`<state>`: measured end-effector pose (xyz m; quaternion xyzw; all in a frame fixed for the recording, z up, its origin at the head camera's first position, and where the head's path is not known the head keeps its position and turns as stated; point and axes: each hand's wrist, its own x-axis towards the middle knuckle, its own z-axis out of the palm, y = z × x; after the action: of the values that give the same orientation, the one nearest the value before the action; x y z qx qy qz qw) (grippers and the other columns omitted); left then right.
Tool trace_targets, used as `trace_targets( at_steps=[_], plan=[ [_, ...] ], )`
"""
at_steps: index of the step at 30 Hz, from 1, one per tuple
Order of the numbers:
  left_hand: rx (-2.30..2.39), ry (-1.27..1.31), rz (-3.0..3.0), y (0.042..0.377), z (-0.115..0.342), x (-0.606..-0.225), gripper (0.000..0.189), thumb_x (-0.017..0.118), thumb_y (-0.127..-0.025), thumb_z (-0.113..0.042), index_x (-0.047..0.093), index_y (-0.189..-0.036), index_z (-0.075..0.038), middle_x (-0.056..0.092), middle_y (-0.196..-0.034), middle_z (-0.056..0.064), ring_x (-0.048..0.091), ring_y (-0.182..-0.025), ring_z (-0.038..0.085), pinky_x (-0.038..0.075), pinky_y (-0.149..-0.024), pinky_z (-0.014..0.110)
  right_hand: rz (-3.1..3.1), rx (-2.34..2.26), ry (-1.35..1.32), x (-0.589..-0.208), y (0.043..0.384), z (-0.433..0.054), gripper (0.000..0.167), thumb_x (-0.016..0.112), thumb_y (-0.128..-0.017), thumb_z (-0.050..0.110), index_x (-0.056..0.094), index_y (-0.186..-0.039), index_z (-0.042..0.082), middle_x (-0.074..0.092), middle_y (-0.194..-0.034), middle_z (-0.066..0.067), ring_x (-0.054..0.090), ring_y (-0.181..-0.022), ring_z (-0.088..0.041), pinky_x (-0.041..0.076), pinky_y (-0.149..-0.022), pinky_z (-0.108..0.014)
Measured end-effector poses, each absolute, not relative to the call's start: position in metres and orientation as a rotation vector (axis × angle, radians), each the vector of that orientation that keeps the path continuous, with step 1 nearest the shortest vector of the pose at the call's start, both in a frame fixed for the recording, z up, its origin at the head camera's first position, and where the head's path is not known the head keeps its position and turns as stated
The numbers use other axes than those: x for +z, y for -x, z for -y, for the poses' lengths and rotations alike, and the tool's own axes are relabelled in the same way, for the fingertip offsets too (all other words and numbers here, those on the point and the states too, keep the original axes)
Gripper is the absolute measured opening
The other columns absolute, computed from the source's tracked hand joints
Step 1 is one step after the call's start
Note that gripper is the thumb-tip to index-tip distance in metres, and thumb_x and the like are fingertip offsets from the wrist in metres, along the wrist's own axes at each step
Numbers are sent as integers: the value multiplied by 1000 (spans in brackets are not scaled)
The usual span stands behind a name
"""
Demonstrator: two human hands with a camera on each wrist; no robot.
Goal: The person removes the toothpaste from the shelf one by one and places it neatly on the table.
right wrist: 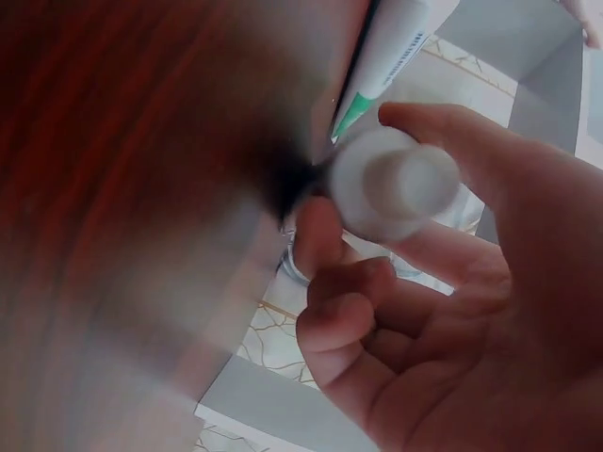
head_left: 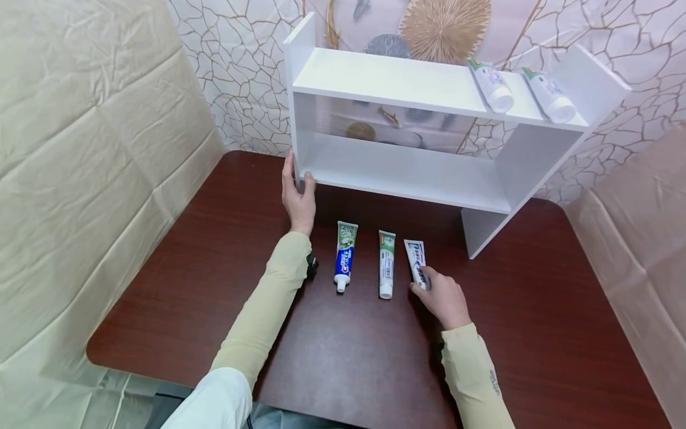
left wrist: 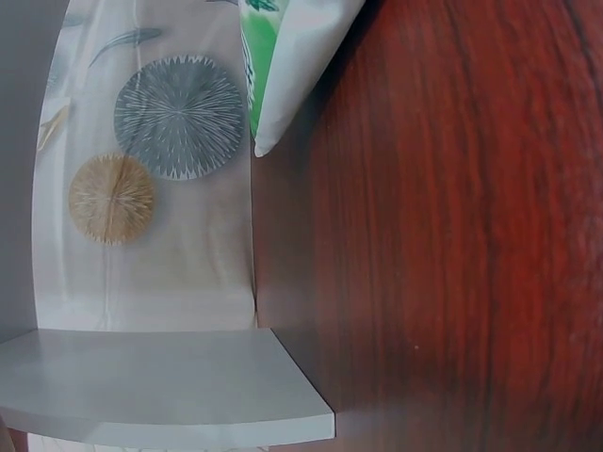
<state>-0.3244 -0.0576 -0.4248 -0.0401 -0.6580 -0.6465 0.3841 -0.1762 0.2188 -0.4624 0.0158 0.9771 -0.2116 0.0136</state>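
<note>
My left hand grips the left side panel of a white two-tier shelf, thumb at its front edge and fingers along the outside. With thumb and fingers my right hand pinches the cap end of a white and blue toothpaste tube. Its round white cap faces the right wrist camera. To its left lies a white and green toothpaste tube. Farther left is a blue and green toothpaste tube, nearest my left forearm. All these caps point toward me.
Two white toothpaste tubes with green ends lie on the shelf's upper board, toward its right end. The shelf stands at the back of the dark red-brown table, before a patterned wall covering. Beige cloth hangs at the left.
</note>
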Motion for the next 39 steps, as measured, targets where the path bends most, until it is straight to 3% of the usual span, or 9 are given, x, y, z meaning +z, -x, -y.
trace_targets(
  at_steps=[8, 18, 24, 29, 34, 39],
  plan=[
    [-1656, 107, 1672, 331, 58, -432, 54, 52, -96, -3, 37, -147, -5, 42, -151, 11, 49, -127, 27, 44, -99, 40, -2973, -584, -58, -460, 177, -221, 53, 62, -92, 32, 54, -135, 2, 67, -104, -24, 57, -72, -25, 45, -64, -36],
    [-1624, 125, 1681, 341, 62, -443, 55, 53, -97, -11, 37, -149, -16, 43, -151, 1, 49, -128, 17, 45, -100, 36, -2949, -555, -72, -458, 174, -224, 52, 58, -94, 34, 52, -136, 4, 67, -108, -25, 57, -72, -25, 44, -62, -37],
    [-1610, 150, 1697, 341, 63, -440, 57, 51, -96, -11, 36, -150, -16, 41, -153, 1, 45, -133, 14, 40, -106, 35, -2992, -562, -75, -449, 170, -232, 49, 57, -95, 34, 52, -133, 3, 69, -92, -20, 56, -66, -23, 44, -60, -38],
    [-1610, 119, 1711, 338, 61, -432, 59, 52, -94, -1, 35, -150, -9, 40, -153, 8, 42, -136, 22, 36, -110, 39, -3081, -593, -38, -430, 171, -243, 49, 55, -96, 35, 52, -132, 2, 64, -73, -10, 55, -59, -19, 42, -56, -36],
    [-1628, 113, 1724, 324, 56, -415, 59, 50, -93, 2, 34, -149, -5, 40, -150, 14, 43, -134, 27, 36, -109, 41, -3198, -670, -45, -405, 168, -248, 45, 55, -97, 34, 54, -131, 4, 67, -81, -14, 57, -61, -20, 40, -55, -34],
    [-1614, 115, 1711, 321, 54, -406, 57, 51, -93, 1, 35, -148, -4, 45, -137, 19, 48, -123, 32, 40, -102, 45, -3218, -723, -43, -395, 162, -244, 42, 55, -97, 31, 56, -130, 5, 67, -87, -16, 54, -61, -20, 39, -56, -31]
  ],
)
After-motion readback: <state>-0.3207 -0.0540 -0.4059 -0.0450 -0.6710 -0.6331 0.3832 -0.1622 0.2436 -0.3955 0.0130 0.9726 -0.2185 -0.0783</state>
